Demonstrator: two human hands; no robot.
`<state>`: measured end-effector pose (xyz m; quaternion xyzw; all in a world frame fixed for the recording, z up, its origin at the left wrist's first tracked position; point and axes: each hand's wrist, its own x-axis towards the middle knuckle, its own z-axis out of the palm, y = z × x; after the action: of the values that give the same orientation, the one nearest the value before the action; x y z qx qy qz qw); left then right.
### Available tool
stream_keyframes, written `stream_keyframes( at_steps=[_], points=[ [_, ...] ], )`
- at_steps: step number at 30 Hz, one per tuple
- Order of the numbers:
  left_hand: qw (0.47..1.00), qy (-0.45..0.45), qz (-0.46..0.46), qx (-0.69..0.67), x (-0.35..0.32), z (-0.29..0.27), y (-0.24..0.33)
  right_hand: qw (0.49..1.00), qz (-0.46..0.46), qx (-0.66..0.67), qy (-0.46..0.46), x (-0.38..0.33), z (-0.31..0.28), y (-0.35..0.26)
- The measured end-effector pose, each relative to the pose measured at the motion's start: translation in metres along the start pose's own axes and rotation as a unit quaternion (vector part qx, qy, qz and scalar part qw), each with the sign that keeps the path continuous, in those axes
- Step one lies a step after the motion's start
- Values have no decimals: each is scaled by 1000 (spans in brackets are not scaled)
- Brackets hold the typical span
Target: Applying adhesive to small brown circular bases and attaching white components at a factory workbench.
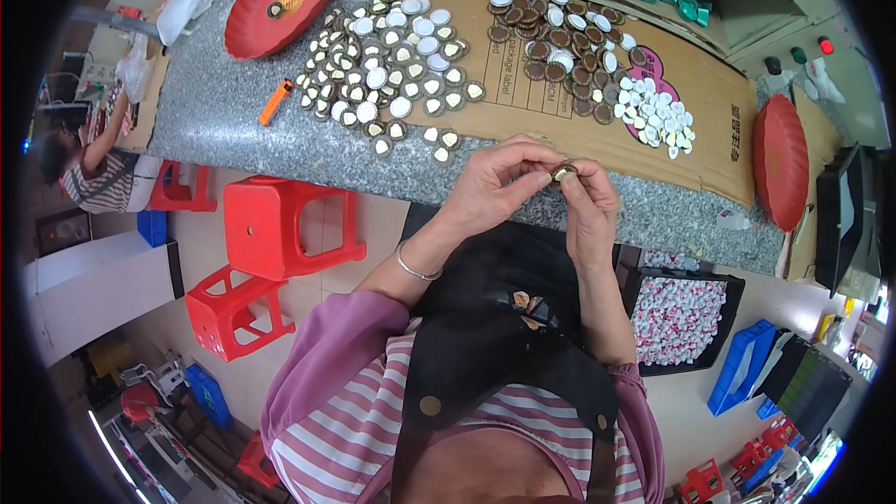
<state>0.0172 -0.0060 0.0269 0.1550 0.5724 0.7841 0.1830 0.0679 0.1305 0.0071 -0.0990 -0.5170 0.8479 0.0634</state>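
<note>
Here, both my hands meet at near edge of cardboard sheet [560, 121]. Left hand [490, 189] and right hand [590, 210] pinch one small round cap [563, 171] between fingertips, cap held flat-on between them, just off cardboard's near edge, cap piles farther back.

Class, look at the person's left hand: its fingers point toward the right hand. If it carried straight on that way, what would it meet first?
The left hand would first meet the small round cap pinched between both hands, then the right hand just behind it.
</note>
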Motion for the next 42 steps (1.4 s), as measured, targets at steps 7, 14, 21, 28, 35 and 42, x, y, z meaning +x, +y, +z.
stream_keyframes(
  at_steps=[7, 14, 21, 28, 35, 42],
  points=[
    [963, 4, 128, 237, 4, -2, 12, 983, -28, -175, -45, 2, -8, -10],
    [968, -14, 114, 223, 5, -6, 22, 984, -25, -176, -30, 2, 3, -12],
    [978, -68, 109, 163, 2, -12, 8, 961, -56, -271, -27, -5, 1, -11],
    [985, -42, 98, 135, 1, -8, 3, 937, -53, -340, -54, -7, -4, -17],
    [996, -16, 72, 40, 0, -17, -5, 933, -69, -347, -65, -3, -5, -5],
    [996, -48, 1, -77, -14, -18, -4, 957, -89, -274, -34, -5, -15, 14]
  ],
)
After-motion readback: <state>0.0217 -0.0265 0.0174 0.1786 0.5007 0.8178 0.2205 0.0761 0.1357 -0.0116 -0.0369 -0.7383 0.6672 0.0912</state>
